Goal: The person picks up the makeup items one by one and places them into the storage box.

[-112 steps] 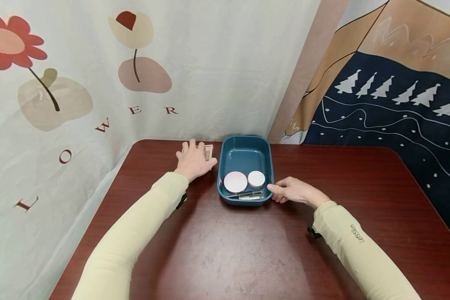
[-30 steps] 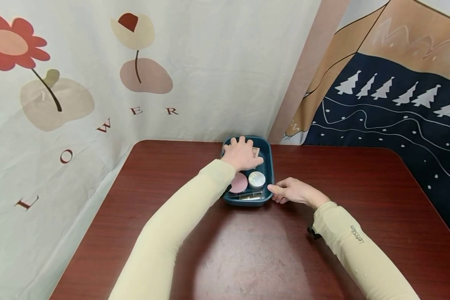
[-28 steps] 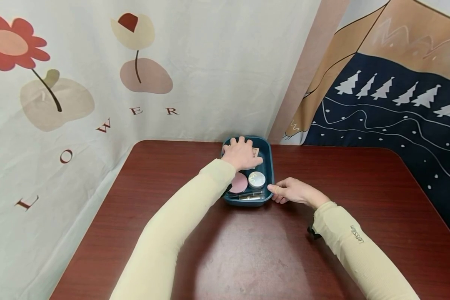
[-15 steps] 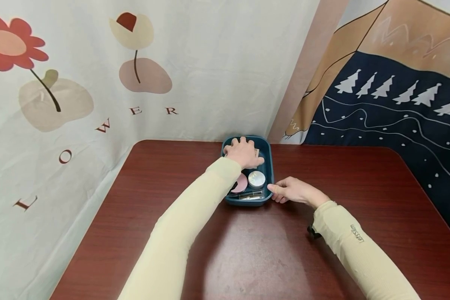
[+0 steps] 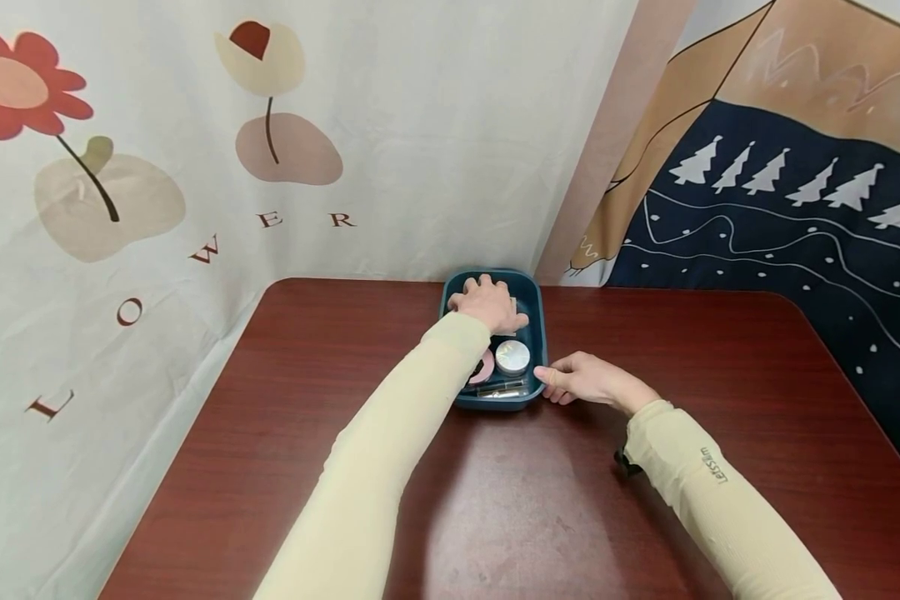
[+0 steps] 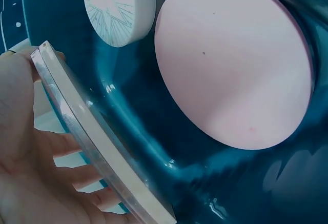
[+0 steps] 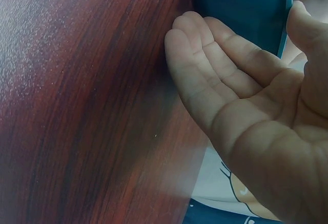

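My left hand (image 5: 490, 304) reaches into the far half of a blue plastic box (image 5: 538, 350). Between thumb and fingers it holds an eyeshadow palette (image 6: 97, 126), a thin pale case with a clear side, tilted on edge beside the box wall. Most of the palette is under the hand in the head view. At the box's near right corner, my right hand (image 5: 581, 379) grips the wall, thumb at the rim and fingers along the outside. A round pink compact (image 6: 233, 65) and a smaller white round case (image 5: 512, 357) lie inside the box.
Slim tubes (image 5: 501, 389) lie along the near end of the box, one dark and one clear. The box stands at the far edge of a reddish-brown table (image 5: 525, 492), close to a printed curtain (image 5: 420, 125).
The left hand has carried the palette from the table left of the box into its far half. In the last second its forearm has swung slightly right. The right hand has stayed put.
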A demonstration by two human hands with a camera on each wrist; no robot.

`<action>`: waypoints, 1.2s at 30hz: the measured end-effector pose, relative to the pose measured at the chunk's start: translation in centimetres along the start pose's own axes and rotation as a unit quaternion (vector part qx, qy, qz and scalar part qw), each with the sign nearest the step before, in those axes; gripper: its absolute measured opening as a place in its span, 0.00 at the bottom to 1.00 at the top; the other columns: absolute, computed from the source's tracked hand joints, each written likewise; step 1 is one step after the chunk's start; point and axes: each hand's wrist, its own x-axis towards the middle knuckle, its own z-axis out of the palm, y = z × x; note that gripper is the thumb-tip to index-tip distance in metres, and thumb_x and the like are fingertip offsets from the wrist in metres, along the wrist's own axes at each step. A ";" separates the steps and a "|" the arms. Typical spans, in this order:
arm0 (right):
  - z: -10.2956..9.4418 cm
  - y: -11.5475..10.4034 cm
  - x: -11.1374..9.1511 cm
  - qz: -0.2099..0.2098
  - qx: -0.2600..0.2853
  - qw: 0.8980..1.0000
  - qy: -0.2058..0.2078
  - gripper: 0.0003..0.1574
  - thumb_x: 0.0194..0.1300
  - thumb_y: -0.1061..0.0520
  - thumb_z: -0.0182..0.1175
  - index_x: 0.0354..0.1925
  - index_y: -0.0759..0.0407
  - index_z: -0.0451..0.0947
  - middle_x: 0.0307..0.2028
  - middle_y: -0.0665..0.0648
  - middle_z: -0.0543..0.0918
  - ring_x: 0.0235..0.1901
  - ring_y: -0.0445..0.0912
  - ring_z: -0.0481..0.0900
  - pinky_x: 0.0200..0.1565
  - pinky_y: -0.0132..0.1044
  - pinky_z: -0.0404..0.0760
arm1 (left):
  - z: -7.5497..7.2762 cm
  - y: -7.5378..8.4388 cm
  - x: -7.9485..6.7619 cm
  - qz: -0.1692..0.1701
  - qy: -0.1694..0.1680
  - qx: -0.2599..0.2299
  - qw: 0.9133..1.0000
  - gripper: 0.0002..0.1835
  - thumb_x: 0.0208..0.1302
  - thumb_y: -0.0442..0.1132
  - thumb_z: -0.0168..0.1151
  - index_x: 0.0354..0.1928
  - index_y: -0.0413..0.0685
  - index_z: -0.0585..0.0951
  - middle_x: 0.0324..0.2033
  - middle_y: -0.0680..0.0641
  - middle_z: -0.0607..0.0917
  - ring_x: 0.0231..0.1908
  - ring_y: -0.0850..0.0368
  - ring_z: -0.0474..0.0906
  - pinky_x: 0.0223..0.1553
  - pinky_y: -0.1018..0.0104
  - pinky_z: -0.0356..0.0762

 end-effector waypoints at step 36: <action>0.0 0.0 -0.1 0.000 0.004 1.000 -0.001 0.30 0.79 0.43 0.53 0.52 0.71 0.82 0.39 0.61 0.88 0.39 0.49 0.85 0.48 0.43 0.85 | 1.0 1.1 1.3 -0.052 -0.042 -0.017 0.998 0.44 0.69 0.66 0.56 0.78 0.46 0.63 0.73 0.35 0.60 0.71 0.38 0.58 0.64 0.35 0.69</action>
